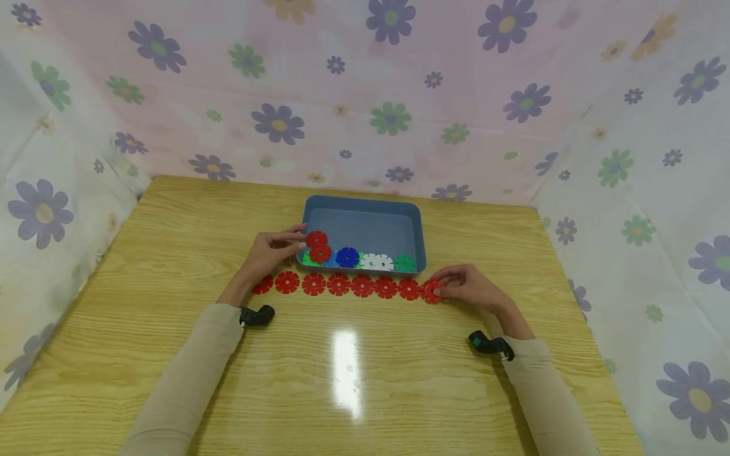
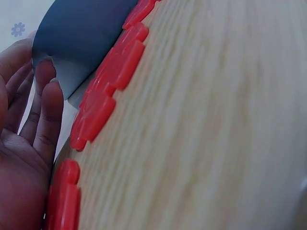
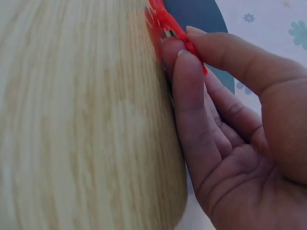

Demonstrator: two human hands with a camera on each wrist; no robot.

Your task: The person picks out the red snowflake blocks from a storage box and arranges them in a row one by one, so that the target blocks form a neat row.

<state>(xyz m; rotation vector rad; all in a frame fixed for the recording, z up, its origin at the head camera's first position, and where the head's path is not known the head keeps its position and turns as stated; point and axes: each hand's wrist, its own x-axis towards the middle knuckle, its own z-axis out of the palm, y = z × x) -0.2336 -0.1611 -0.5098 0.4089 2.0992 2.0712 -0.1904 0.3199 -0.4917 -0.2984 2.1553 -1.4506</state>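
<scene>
My right hand (image 1: pixel 470 288) pinches a red snowflake disc (image 1: pixel 431 292) between thumb and fingers at the right end of a row. In the right wrist view the held red disc (image 3: pixel 192 50) is tilted, edge-on. Several more red discs (image 1: pixel 362 286) lie side by side along the table in front of the blue tray (image 1: pixel 365 204). At the tray's left end, my left hand (image 1: pixel 270 250) has its fingers loosely extended against the wall, seen by the tray corner (image 2: pixel 76 52) in the left wrist view. It partly covers the row's leftmost red disc (image 1: pixel 263 285).
Inside the tray, along its near side, lie two red discs (image 1: pixel 317 239), a dark blue disc (image 1: pixel 347 257), white discs (image 1: pixel 383 262) and a green disc (image 1: pixel 405 263). Flowered cloth (image 1: pixel 342 95) walls the wooden table (image 1: pixel 274 392) at the back and sides.
</scene>
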